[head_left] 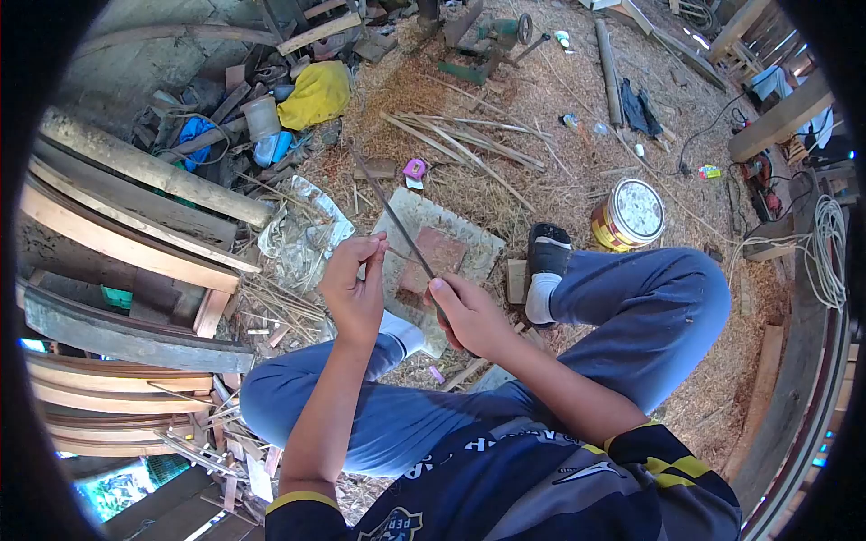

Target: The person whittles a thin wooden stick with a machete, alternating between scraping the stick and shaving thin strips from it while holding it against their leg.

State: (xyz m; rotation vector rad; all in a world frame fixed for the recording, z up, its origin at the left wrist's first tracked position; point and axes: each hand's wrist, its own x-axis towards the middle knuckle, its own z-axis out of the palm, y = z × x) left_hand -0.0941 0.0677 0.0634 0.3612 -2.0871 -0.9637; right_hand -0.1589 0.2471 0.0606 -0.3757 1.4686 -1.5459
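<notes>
My right hand [472, 313] is wrapped round the near end of a long, thin, dark blade-like tool [390, 200], thumb laid along it. The tool slants away toward the upper left, above the ground. Just left of it, my left hand [354, 287] is raised with thumb and fingertips pinched together; what they hold is too small to make out. Below both hands lies a flat grey slab [474, 236] with a reddish square piece [442, 255] on it, between my feet.
Split wooden strips [469, 140] lie beyond the slab, near a pink tape measure [414, 171]. A lidded bucket [629, 216] stands by my right foot. Curved boards [135, 329] are stacked at left, and a green metal vise-like machine [483, 50] stands at the back.
</notes>
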